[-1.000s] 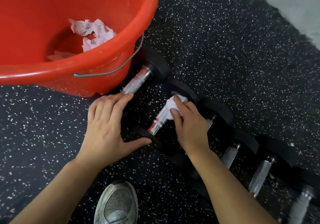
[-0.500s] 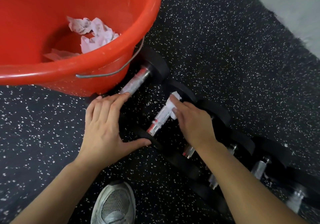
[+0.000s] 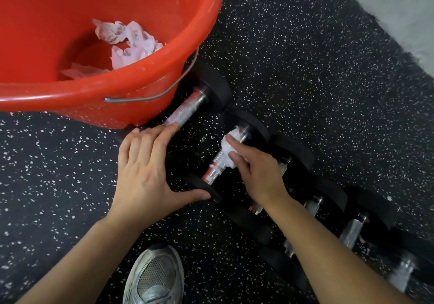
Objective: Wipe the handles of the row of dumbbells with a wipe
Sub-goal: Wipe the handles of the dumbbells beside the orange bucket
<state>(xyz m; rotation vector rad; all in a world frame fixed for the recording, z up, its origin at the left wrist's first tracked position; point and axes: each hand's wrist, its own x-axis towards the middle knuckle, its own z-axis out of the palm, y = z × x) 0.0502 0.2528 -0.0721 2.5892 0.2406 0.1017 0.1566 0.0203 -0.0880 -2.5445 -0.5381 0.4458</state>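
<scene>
A row of black dumbbells with chrome handles runs from the bucket down to the lower right. My right hand (image 3: pixel 256 169) presses a white wipe (image 3: pixel 229 147) around the far end of the second dumbbell's handle (image 3: pixel 215 171). My left hand (image 3: pixel 145 174) lies flat on the near black heads, thumb against the second dumbbell's near head (image 3: pixel 199 185), fingertips by the first dumbbell's handle (image 3: pixel 185 111). My right forearm covers parts of the third and fourth dumbbells. Further handles (image 3: pixel 352 232) show at the lower right.
A big red bucket (image 3: pixel 131 85) with a wire bail stands at the upper left, touching the first dumbbell, with crumpled used wipes (image 3: pixel 131 42) inside. The floor is black speckled rubber; a grey strip lies at the top right. My grey shoe (image 3: pixel 155 278) is at the bottom.
My right hand has slid the wipe along the second handle toward its far head. My left hand has kept its place on the near heads.
</scene>
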